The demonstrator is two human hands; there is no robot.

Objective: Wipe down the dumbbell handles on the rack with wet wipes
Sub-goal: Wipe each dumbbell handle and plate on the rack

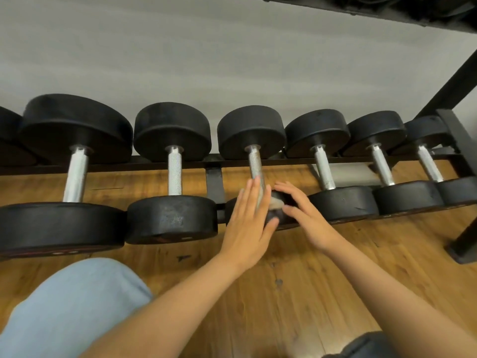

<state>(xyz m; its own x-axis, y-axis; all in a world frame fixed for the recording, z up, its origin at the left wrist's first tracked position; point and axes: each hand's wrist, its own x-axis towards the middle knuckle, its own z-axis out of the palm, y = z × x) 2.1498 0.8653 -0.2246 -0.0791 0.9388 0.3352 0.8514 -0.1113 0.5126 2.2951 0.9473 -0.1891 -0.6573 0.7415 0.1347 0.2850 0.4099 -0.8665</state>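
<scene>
Fingers [251, 195] of the left hand [247, 220] lie straight, gripping nothing; those of the right hand [307, 218] spread loosely, and blur hides whether they pinch anything. On the rack [213, 182], the left hand would best steady the middle dumbbell [251, 133] by its near head while the right wraps its handle [255, 164] in the wipe [277, 202], now bunched at the handle's near end, and rubs toward the far head, twisting.

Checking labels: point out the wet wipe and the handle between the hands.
wet wipe [277, 202]: head view, crumpled middle.
handle [255, 162]: head view, bare upper shaft.
</scene>
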